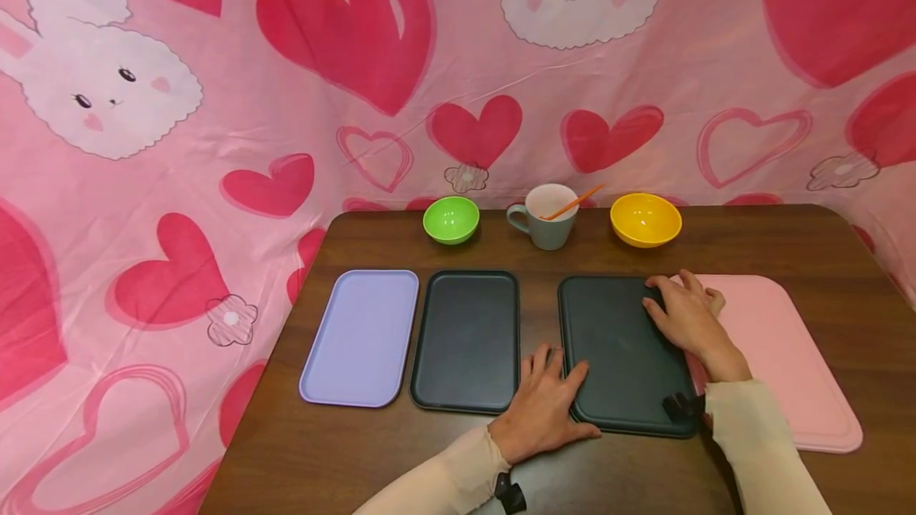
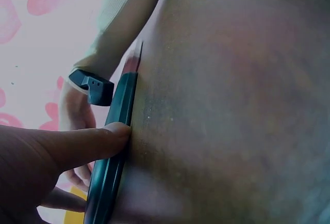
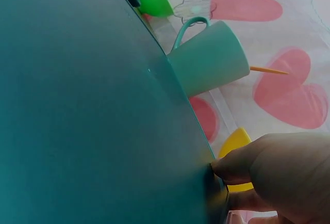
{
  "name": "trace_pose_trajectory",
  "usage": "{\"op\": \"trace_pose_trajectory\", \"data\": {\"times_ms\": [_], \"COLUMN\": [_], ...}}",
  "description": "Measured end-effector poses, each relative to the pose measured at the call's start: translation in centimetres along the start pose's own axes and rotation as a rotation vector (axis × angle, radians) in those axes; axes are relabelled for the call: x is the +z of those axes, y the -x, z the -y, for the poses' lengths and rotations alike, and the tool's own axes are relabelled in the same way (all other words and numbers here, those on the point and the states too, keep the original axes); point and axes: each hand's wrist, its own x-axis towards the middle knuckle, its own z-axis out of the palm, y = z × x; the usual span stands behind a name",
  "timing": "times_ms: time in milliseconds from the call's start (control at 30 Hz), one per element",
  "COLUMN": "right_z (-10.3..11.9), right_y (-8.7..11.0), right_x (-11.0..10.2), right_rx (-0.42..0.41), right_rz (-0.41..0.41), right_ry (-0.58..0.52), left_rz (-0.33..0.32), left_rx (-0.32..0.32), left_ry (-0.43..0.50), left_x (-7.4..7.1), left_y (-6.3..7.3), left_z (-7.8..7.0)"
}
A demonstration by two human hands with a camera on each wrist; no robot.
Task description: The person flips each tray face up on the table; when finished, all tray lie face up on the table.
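At the left of the frame, on a brown table [image 1: 275, 459], lay a purple tray [image 1: 361, 340]. Next came a black tray [image 1: 465, 340], with a green bowl [image 1: 451, 222] above it. At lower centre, the left hand [image 1: 540, 416] spread its fingers without gripping: fingertips touched the left side of a dark tray, and the thumb rested against its near edge. A mug [image 1: 549, 230] holding an orange stick [image 1: 585, 197] stood above.

The dark tray [image 1: 615, 348] lay right of centre. It appeared light for its breadth, stiff and unlikely to break, like moulded plastic; its smooth face would probably let fingers slip, so the rim seemed the better hold, taken at opposite sides or corners to keep it level.

Beyond was a yellow bowl [image 1: 646, 221]. Below that bowl, the right hand [image 1: 690, 324] gripped the dark tray near its upper right corner, thumb on the face and bent fingers past the edge. A pink tray [image 1: 776, 364] lay just beside at far right; whether the two trays overlapped could not be told.
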Motion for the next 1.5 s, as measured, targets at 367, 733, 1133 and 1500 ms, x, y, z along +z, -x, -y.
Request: {"op": "trace_pose_trajectory", "data": {"times_ms": [367,733,1133,1500], "right_z": [0.2,0.3,0.1,0.4], "right_y": [0.1,-0.1,0.1,0.0], "right_x": [0.2,0.0,-0.1,-0.2], "right_rx": [-0.023,-0.007,0.002,0.016], "right_rz": [-0.014,-0.001,-0.005,0.028], "right_ry": [-0.03,-0.064,-0.099,-0.101], "left_rz": [-0.027,-0.02,0.04,0.06], "left_rx": [-0.049,-0.097,-0.181,-0.192], "left_ry": [0.193,0.407,0.64,0.655], "left_x": [0.0,-1.2,-2.7,-2.9], "left_y": [-0.1,-0.1,-0.2,-0.2], "left_z": [0.2,0.3,0.8,0.7]}}
